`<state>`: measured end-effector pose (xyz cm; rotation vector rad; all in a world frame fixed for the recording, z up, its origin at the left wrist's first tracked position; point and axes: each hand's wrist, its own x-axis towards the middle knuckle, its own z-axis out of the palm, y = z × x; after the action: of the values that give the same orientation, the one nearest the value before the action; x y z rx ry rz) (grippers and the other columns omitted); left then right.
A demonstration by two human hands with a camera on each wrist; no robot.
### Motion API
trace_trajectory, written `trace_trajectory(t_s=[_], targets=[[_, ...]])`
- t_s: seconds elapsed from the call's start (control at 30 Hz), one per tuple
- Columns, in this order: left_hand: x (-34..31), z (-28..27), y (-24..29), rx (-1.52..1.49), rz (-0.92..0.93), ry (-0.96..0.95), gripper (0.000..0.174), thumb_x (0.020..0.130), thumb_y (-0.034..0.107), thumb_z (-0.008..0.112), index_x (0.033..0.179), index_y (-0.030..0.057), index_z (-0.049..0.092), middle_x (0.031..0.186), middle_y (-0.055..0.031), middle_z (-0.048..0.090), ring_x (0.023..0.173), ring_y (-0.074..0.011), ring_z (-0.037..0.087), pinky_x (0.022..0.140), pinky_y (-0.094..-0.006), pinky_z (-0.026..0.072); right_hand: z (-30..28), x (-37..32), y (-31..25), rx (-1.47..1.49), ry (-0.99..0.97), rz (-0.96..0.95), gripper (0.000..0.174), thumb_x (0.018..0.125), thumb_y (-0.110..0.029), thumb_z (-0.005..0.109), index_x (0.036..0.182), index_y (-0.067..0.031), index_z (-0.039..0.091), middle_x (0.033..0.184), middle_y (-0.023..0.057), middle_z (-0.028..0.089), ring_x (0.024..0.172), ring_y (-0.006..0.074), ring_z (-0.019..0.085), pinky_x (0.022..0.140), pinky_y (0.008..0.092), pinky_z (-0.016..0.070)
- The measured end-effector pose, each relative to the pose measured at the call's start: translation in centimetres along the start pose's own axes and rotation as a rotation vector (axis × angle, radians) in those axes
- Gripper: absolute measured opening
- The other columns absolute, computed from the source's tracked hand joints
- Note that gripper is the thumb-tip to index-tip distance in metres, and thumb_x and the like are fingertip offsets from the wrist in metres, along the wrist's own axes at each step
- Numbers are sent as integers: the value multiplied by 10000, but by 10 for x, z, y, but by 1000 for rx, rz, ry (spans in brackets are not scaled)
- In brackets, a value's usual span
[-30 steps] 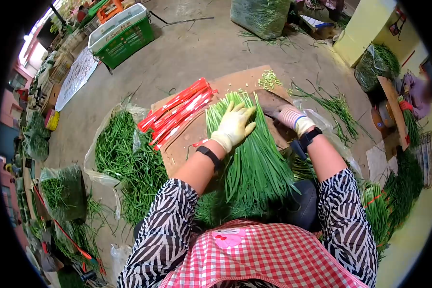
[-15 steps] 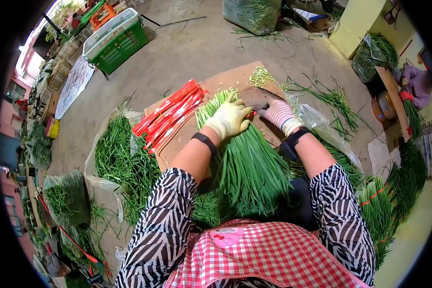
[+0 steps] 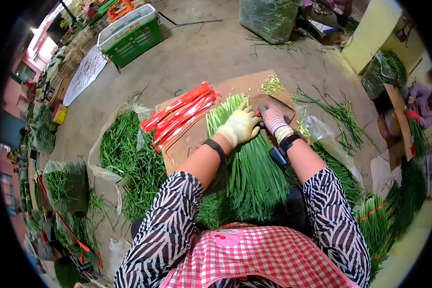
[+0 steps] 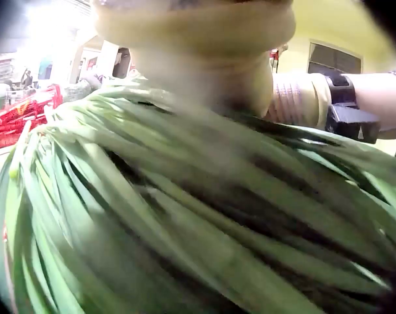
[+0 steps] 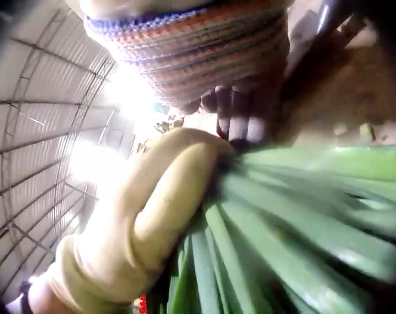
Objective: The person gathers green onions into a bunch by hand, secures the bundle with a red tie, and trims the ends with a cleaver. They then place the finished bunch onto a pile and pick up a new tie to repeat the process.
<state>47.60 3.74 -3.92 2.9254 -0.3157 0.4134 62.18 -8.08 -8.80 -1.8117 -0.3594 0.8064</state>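
A bunch of garlic chives [image 3: 254,168] lies over a brown board, pale cut ends away from me, green leaves fanning towards my lap. My left hand [image 3: 240,126], in a cream glove, grips the bunch near its pale ends. Close beside it is my right hand [image 3: 272,118], in a striped glove with dark fingers. It pinches a small red tie [image 3: 258,114] at the bunch's right side. In the right wrist view the dark fingers [image 5: 240,121] are curled by the left thumb. Leaves fill the lower left wrist view, its upper part blurred.
Red strips [image 3: 182,115] lie on the board [image 3: 177,156], with cut stem bits [image 3: 272,85] at its far edge. A dark flat slab [image 3: 285,108] rests beside my right hand. Loose greens [image 3: 129,158] sit left; bound bunches [image 3: 372,216] stand right. A green crate [image 3: 134,45] is farther off.
My right hand has come left and in against the left hand, and a red tie shows between them. The left hand stays on the chives. The whole head view has shifted slightly.
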Motion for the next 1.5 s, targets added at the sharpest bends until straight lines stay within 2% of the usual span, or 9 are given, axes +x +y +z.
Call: trace_trajectory(t_s=[0.13,0.37,0.53,0.7,0.93,1.17,1.3,1.4,1.5], targets=[[-12,1,6,-42,-95,194,322,907,273,670,1074,-2,661,1179,-202,660,1254,-364,574,1156,-471,380,1,-17,-14,-194,-156,-512,390,991,-373,605,1132,-24,709,979,191,744,808,284,712,767,394,585],[-14,-28,20,-50,24,321,340,925,214,673,1199,16,642,1239,-190,652,1216,-390,590,1101,-482,443,2,15,12,-948,15,-390,422,960,-382,558,1098,-37,757,1100,295,715,1038,457,689,933,507,547],[-89,-75,-1,-280,-651,327,260,976,226,640,1121,18,697,987,-224,716,955,-434,680,887,-481,547,10,-23,-28,-865,114,-327,459,933,-440,610,1113,-46,763,1088,287,712,1043,450,689,958,505,533],[-186,-77,-47,-151,-985,-492,599,1053,567,472,1081,39,754,1042,-247,743,1033,-431,694,926,-474,538,14,-23,-27,-820,150,-310,447,949,-414,601,1144,-43,756,1055,294,711,1029,450,690,952,511,537],[-158,-76,-16,-187,-933,-542,565,960,546,647,1071,2,750,1052,-246,750,992,-414,715,903,-462,546,10,3,-7,-825,186,-255,579,934,-517,584,1094,15,750,1063,324,692,1031,461,685,953,510,537],[-178,-30,-75,-718,-1320,-376,169,928,188,592,896,68,707,754,-17,624,631,-145,534,571,-320,415,5,-15,-18,-747,230,-260,457,922,-420,624,1107,-22,746,1053,320,695,1024,464,682,936,509,534],[-173,-20,-53,-1026,-1097,147,197,984,258,597,867,119,674,710,40,532,609,-103,459,553,-282,355,12,-43,-24,-696,297,-434,266,899,-293,656,994,-59,739,910,266,712,884,441,692,846,512,551],[-113,-13,-18,-1110,-971,422,265,1017,294,572,890,84,672,739,-15,587,669,-142,526,613,-311,419,31,-62,-41,-791,215,-631,168,893,-210,647,891,-54,710,839,223,702,812,418,694,779,510,566],[-53,-33,15,-406,-1015,200,440,998,395,456,1003,21,690,1037,-283,707,1029,-470,659,936,-531,510,43,-75,-54,-842,109,-832,198,865,-238,661,857,-47,713,851,220,700,834,415,690,788,514,565]])
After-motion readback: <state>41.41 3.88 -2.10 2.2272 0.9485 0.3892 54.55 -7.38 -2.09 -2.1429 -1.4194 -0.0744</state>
